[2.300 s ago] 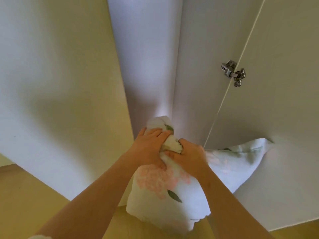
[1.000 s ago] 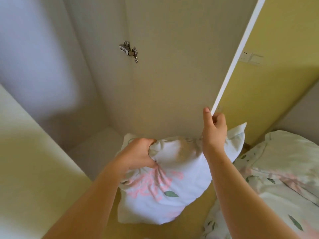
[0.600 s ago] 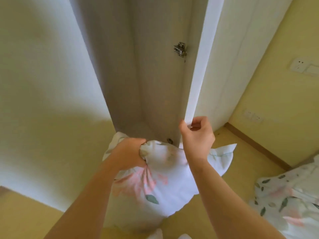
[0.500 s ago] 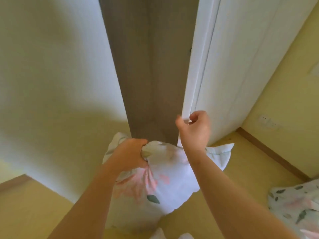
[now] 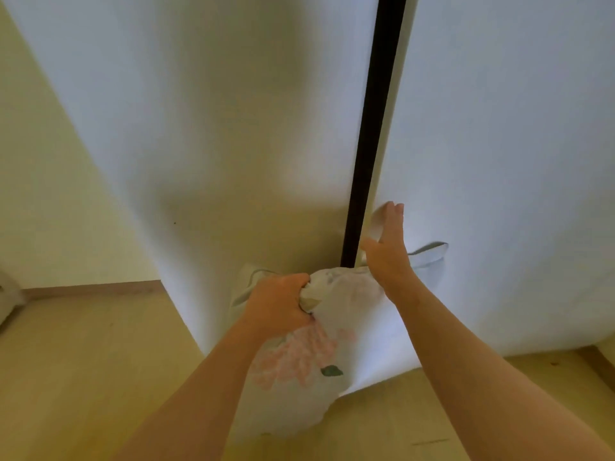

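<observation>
A white pillow (image 5: 352,344) with pink flowers and green leaves hangs in front of a white wardrobe. My left hand (image 5: 276,304) grips a bunched fold at the pillow's top. My right hand (image 5: 387,247) has straight fingers pressed flat against the right wardrobe door (image 5: 499,161), near its left edge. Between that door and the left wardrobe door (image 5: 216,128) a narrow dark gap (image 5: 372,128) remains. The pillow's far corner (image 5: 429,254) shows behind my right wrist.
Yellowish wooden floor (image 5: 83,361) runs below the wardrobe. A pale yellow wall (image 5: 40,194) with a wooden skirting board stands at the left. A bit of light fabric (image 5: 6,301) shows at the far left edge.
The right door has swung nearly shut, leaving only a thin dark gap. My right hand has gone from curled on the door's edge to flat against its face. My left hand keeps holding the pillow.
</observation>
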A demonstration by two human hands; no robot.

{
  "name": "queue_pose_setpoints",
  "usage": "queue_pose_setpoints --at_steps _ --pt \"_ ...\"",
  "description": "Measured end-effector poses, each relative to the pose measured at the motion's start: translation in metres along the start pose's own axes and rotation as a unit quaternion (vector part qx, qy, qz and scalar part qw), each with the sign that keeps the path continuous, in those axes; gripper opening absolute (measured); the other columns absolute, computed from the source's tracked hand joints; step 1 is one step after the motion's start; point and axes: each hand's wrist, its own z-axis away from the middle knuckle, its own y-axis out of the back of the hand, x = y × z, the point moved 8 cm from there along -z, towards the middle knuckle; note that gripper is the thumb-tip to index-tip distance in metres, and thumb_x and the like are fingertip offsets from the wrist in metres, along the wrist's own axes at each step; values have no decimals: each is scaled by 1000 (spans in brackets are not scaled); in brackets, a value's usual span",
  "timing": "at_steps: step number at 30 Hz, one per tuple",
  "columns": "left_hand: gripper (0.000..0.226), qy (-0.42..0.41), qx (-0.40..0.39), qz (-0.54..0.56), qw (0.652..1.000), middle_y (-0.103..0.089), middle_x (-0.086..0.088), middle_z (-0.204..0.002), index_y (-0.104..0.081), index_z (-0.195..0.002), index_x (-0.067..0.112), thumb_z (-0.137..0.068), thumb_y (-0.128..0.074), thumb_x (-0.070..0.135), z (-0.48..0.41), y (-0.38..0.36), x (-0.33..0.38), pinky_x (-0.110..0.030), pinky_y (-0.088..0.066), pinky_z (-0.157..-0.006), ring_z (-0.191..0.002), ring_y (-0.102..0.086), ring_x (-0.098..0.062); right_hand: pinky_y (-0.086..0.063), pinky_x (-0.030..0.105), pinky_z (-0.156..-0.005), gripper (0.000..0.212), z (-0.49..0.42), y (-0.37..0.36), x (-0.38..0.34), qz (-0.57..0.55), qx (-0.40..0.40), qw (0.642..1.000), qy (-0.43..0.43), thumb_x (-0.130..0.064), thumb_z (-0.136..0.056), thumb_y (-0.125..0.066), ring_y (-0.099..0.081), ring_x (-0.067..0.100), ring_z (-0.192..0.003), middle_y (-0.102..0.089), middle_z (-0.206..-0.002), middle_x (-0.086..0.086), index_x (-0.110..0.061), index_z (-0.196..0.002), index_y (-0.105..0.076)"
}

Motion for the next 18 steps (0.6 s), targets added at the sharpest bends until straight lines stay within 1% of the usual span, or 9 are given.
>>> queue_pose_setpoints --at_steps 2,4,6,8,9,12,14,17,18 --pt "20 24 -5 17 1000 -62 0 -71 -45 -66 27 -55 -55 40 -5 -2 -1 -19 -29 -48 -70 -56 -20 -15 13 -96 76 -8 0 0 3 -37 999 2 6 -90 -38 -3 12 -146 13 -159 -7 -18 -150 1" --pt "22 32 -7 28 999 -50 10 -60 -36 -59 32 -55 -56 41 -9 -5 1 -20 -31 -50 -66 -50 -15 -22 15 -99 76 -15 0 1 28 -56 998 13 6 -89 -39 -10 14 -144 12 -159 -8 -18 -150 -1" --pt "26 41 6 33 999 -54 6 -61 -48 -63 25 -53 -54 48 -11 -11 -1 -26 -38 -53 -65 -51 -15 -23 28 -111 78 -21 1 2 49 -58 997 27 7 -86 -40 -18 18 -143 10 -159 -7 -19 -150 -1" --pt "53 53 26 44 997 -62 0 -68 -59 -74 12 -48 -45 56 -11 -13 -6 -30 -44 -58 -66 -55 -16 -17 39 -119 82 -28 -3 2 51 -67 996 41 8 -84 -42 -16 17 -144 9 -159 -7 -20 -150 -2" --pt "58 64 33 49 996 -62 1 -68 -60 -76 10 -46 -43 57 -10 -14 -9 -30 -45 -60 -66 -55 -15 -16 42 -119 83 -31 -4 3 56 -70 995 43 8 -83 -43 -15 16 -145 9 -159 -7 -20 -150 -2" --pt "43 94 37 70 992 -53 11 -62 -54 -67 22 -45 -44 57 -9 -16 -17 -30 -44 -59 -64 -54 -12 -16 44 -119 85 -42 -8 4 65 -86 993 41 6 -82 -45 -14 13 -145 10 -159 -9 -22 -149 -1" --pt "35 107 33 75 991 -52 12 -61 -48 -65 25 -46 -49 55 -9 -17 -20 -32 -46 -60 -65 -55 -13 -18 43 -118 88 -47 -11 6 69 -93 992 40 5 -81 -47 -15 11 -144 12 -158 -11 -24 -149 0" --pt "21 123 29 72 989 -52 11 -61 -43 -60 30 -52 -60 40 -7 -19 -21 -32 -46 -60 -66 -56 -15 -21 44 -117 91 -51 -13 8 80 -103 990 47 3 -80 -48 -17 12 -143 14 -157 -14 -25 -149 3" --pt "22 126 29 70 989 -50 12 -59 -40 -58 33 -53 -61 37 -6 -19 -20 -31 -45 -59 -65 -55 -14 -23 44 -116 91 -52 -14 9 85 -109 989 50 4 -80 -47 -18 12 -143 15 -157 -14 -25 -149 4"
